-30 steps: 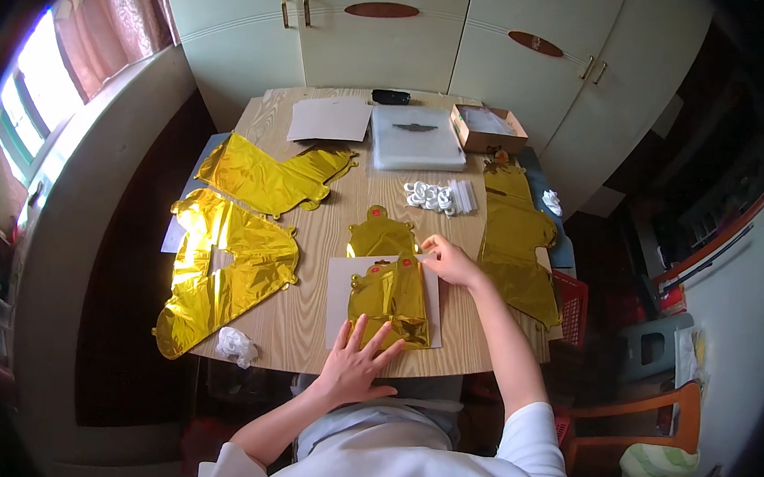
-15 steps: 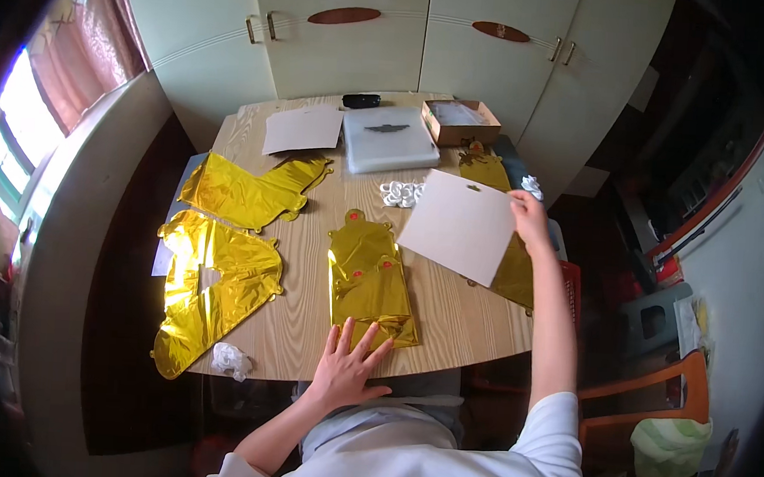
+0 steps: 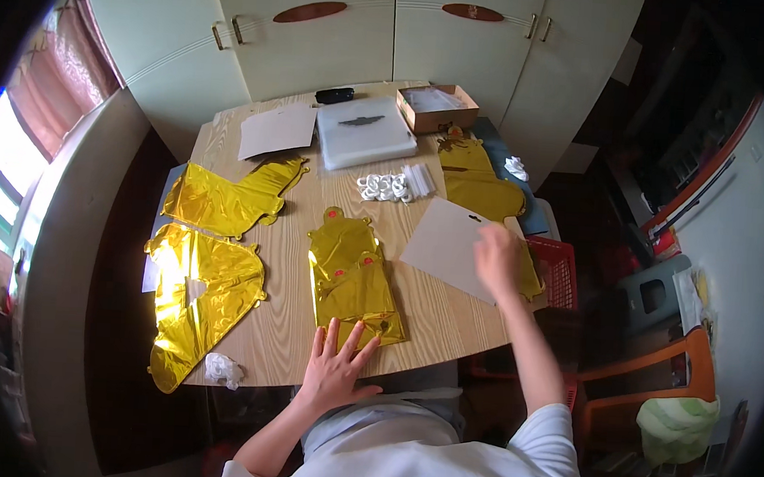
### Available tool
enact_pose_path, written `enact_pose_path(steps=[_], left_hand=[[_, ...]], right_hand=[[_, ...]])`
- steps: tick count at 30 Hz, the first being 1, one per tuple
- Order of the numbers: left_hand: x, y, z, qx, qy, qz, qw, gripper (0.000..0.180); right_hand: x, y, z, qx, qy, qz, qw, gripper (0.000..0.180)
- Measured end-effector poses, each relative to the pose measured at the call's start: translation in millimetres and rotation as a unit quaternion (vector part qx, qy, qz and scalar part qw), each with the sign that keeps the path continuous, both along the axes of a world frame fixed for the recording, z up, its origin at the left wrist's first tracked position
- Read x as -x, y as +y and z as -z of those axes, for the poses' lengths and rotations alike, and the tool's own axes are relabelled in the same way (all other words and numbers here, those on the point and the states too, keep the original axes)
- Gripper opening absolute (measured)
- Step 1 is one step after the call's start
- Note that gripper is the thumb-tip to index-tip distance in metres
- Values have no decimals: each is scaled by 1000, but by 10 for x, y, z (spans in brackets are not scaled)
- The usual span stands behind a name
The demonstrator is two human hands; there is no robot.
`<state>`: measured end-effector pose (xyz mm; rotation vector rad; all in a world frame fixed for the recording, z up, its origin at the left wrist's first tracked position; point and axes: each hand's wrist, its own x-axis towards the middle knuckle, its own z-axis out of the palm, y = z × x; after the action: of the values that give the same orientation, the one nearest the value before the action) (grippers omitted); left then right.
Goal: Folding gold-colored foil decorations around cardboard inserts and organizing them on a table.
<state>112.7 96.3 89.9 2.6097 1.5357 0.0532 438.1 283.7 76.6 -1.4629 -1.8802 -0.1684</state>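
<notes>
A gold foil balloon (image 3: 343, 267), flat and folded, with small red dots and rounded tabs, lies in front of me. My left hand (image 3: 335, 371) rests palm down on its near end with the fingers spread. To its right is a plain pale card (image 3: 443, 247) with a hanging slot near its far edge. My right hand (image 3: 497, 259) is over the card's right part, beside the slot. Its fingers are curled and blurred, so whether they grip the card is unclear. Card and hand partly cover another gold foil balloon (image 3: 481, 188) on the right.
More gold foil (image 3: 227, 198) and a gold foil piece with a hole (image 3: 212, 294) lie left. Behind are white ribbon coils (image 3: 383, 187), a clear plastic stack (image 3: 366, 141), pale cards (image 3: 276, 133), a cardboard box (image 3: 437, 118) and a black object (image 3: 335, 96). A red basket (image 3: 559, 276) stands right.
The card has come down toward the table, shifting right and nearer to me. My right hand has moved from its far right corner inward over it. My left hand stays on the foil.
</notes>
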Motion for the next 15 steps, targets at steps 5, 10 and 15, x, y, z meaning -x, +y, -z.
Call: enact_pose_path(steps=[5,10,15], left_hand=[[3,8,-10,0,-1,0,1000,89],[-3,32,-7,8,-6,3,1000,90],[10,30,16,14,-4,4,1000,90]], right_hand=[[992,-844,5,144,-127,-312,931,52],[1246,-824,172,181,-222,-326,901,65],[1287,-647,205,190,-238,-311,901,69]])
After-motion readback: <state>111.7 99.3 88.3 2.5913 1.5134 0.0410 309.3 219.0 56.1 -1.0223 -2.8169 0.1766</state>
